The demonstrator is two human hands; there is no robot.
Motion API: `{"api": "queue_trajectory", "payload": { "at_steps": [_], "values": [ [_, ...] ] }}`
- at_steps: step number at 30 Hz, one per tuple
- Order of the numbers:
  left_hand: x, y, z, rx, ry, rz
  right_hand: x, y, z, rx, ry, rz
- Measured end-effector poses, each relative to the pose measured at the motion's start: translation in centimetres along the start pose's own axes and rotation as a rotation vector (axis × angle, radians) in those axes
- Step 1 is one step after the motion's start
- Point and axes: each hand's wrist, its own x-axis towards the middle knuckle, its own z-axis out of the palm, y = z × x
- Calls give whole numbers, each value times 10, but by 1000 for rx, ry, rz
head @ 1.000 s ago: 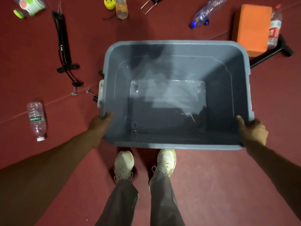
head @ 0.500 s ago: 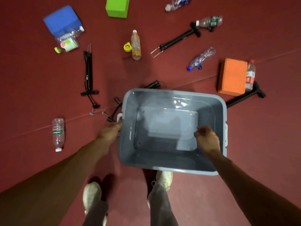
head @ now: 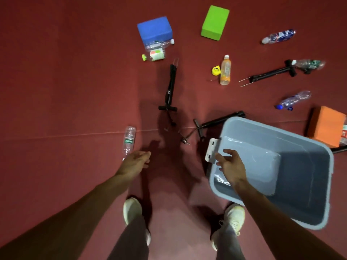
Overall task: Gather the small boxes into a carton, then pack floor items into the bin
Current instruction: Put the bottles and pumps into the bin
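The empty grey bin (head: pixel 308 186) stands on the red floor at the right, a white latch (head: pixel 211 150) on its left rim. My right hand (head: pixel 231 167) hovers over that rim beside the latch, fingers loosely spread, holding nothing. My left hand (head: pixel 135 160) is stretched out low over the floor, fingers relaxed, just below a clear bottle with a green label (head: pixel 128 140). Two black hand pumps lie ahead, one upright in view (head: pixel 170 89) and one beside the bin (head: pixel 219 121).
Scattered further out: a blue block (head: pixel 155 29), green block (head: pixel 215 22), orange block (head: pixel 325 125), orange-drink bottle (head: pixel 225 71), yellow tape measure (head: pixel 215 70), a third pump (head: pixel 272 72) and several clear bottles. My shoes (head: pixel 132 211) stand below.
The bin has gone from carried in both hands to resting on the floor at my right. Both hands let go; my left hand swung left toward the labelled bottle.
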Motion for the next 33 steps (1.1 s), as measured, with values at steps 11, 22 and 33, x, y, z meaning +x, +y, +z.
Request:
{"api": "queue_trajectory", "payload": {
  "at_steps": [11, 22, 33],
  "values": [
    [62, 23, -141, -22, 52, 21, -8, -88, 131, 4, -131, -21],
    [249, 31, -143, 42, 127, -102, 120, -136, 238, -91, -235, -39],
    [416, -127, -104, 303, 141, -253, 241, -45, 378, -159, -271, 49]
  ]
}}
